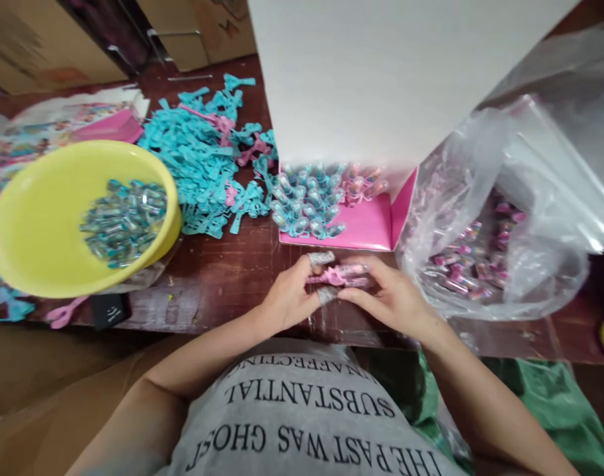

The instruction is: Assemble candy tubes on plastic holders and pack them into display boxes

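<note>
My left hand and my right hand meet at the near edge of the wooden table, both closed on a small pink plastic piece with clear capsules. Tape wraps the tips of a left finger and thumb. Just beyond the hands stands an open pink box with rows of teal and pink capsule pieces in it. Its white lid stands upright behind.
A yellow bowl of clear-and-teal capsules sits at the left. A heap of teal plastic frames lies between bowl and box. A clear plastic bag with pink pieces lies at the right. A black object rests near the table edge.
</note>
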The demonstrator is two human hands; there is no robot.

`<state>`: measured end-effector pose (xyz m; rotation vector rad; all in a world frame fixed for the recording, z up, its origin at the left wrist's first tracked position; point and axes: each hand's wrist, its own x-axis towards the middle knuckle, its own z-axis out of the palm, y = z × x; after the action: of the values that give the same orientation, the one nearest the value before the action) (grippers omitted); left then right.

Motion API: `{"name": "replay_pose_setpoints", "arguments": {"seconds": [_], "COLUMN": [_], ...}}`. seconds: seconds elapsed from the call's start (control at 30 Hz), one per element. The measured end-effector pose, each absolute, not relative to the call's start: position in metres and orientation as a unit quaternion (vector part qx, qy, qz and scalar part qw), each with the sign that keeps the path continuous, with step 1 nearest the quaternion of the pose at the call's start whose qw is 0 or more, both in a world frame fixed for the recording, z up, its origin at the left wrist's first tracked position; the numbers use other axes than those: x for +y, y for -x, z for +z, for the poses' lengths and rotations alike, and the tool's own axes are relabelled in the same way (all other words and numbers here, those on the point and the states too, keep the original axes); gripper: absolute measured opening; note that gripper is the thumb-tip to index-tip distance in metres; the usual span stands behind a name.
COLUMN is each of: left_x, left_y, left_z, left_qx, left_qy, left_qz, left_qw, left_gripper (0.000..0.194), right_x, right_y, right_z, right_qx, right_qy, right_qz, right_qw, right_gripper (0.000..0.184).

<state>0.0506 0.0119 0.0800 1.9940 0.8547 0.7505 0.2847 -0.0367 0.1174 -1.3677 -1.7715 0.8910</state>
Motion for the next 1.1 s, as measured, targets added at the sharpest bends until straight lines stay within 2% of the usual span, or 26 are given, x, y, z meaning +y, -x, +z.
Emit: {"name": "replay_pose_setpoints", "arguments": {"seconds": [0.07,0.1,0.2,0.27,0.37,0.47,0.6,0.93,1.1], "left_x": [0.018,0.026,0.069,0.108,0.161,0.187,0.193,0.212,0.196], "left_y": [-0.042,-0.033,0.004,0.028,0.046,0.051,0.055,0.060,0.045], "left_z": [0.077,0.078,0.086,0.094,0.100,0.098,0.094,0.103,0.096], "left_qx": [0.323,0.333,0.442,0.510,0.530,0.511,0.541,0.578,0.546], "left_qy": [-0.808,-0.815,-0.803,-0.809,-0.838,-0.858,-0.838,-0.789,-0.831], "left_qz": [0.332,0.355,0.376,0.289,0.126,0.052,0.073,0.209,0.106], "left_qw": [0.364,0.314,0.138,0.056,-0.007,-0.022,-0.004,0.010,0.022], "left_gripper": [0.063,0.066,0.047,0.036,0.043,0.046,0.043,0.045,0.058], "right_x": [-0.036,-0.035,-0.025,-0.010,0.024,0.055,0.071,0.082,0.074], "right_y": [-0.295,-0.304,-0.337,-0.353,-0.364,-0.365,-0.354,-0.332,-0.323], "right_z": [0.123,0.128,0.147,0.156,0.156,0.152,0.163,0.176,0.168], "right_qx": [-0.704,-0.705,-0.674,-0.661,-0.721,-0.760,-0.769,-0.760,-0.762], "right_qy": [0.523,0.530,0.618,0.663,0.634,0.627,0.632,0.640,0.646], "right_qz": [0.320,0.297,0.170,0.093,0.096,0.097,0.089,0.103,0.046], "right_qw": [0.359,0.365,0.368,0.338,0.264,0.142,0.038,-0.037,-0.008], "right_gripper": [0.022,0.018,0.021,0.026,0.029,0.030,0.030,0.028,0.033]}}
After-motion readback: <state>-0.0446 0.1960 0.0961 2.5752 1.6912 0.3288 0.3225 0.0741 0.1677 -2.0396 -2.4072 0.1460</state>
